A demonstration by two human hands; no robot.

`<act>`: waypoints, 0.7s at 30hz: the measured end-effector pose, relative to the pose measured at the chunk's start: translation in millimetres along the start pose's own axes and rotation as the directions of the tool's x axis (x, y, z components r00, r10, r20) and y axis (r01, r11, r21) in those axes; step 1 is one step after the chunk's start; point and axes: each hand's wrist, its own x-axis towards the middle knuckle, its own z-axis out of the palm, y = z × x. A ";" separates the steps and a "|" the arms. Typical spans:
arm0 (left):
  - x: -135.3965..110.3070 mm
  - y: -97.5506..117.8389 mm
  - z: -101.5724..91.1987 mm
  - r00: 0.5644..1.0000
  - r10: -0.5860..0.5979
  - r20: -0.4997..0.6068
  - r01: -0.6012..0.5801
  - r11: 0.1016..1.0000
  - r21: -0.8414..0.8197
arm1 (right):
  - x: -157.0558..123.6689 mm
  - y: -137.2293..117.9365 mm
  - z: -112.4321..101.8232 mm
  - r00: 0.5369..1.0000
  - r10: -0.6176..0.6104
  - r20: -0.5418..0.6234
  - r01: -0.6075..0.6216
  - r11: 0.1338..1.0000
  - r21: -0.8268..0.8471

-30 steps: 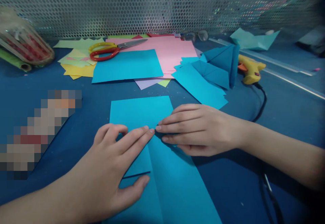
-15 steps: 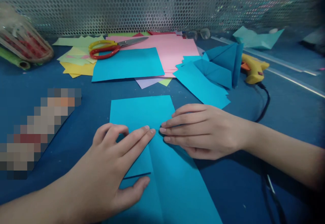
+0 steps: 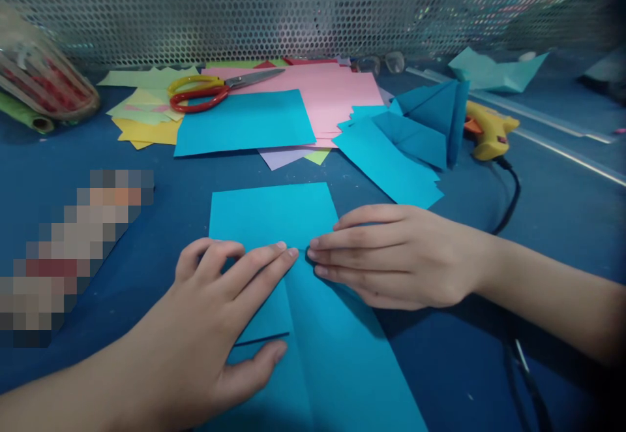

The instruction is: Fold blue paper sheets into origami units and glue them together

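A bright blue sheet of paper (image 3: pixel 337 354) lies on the table in front of me, with a lengthwise crease down its middle. Beneath my left palm a dark straight edge crosses the paper's left part, like the rim of a folded flap. My left hand (image 3: pixel 229 314) rests on that left part, its thumb apart and two fingers stretched to the centre crease. From the right, my right hand (image 3: pixel 391 256) lays its outstretched fingers over the sheet, tips at a short cross crease almost touching my left fingertips. Its thumb is hidden.
Scissors (image 3: pixel 200 98) with red and yellow handles lie on stacked coloured paper (image 3: pixel 337 99). Folded blue pieces (image 3: pixel 411 138) sit beside a yellow glue gun (image 3: pixel 491 132) with a black cord. A clear jar (image 3: pixel 53 79) stands far left, before a perforated metal panel (image 3: pixel 274 14).
Both hands stay nearly in place on the blue sheet. My right hand's knuckles have dropped slightly. The whole view has shifted very little.
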 end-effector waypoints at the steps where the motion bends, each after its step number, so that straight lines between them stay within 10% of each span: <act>1: -0.2 0.0 0.2 1.000 0.000 -0.003 0.000 1.000 0.002 | 0.3 -0.4 0.1 1.000 0.006 -0.003 -0.006 1.000 0.002; 21: 2.0 0.1 2.2 1.000 0.014 0.014 -0.015 0.999 0.052 | -0.9 -5.4 -5.2 0.996 0.082 -0.027 -0.077 0.985 0.152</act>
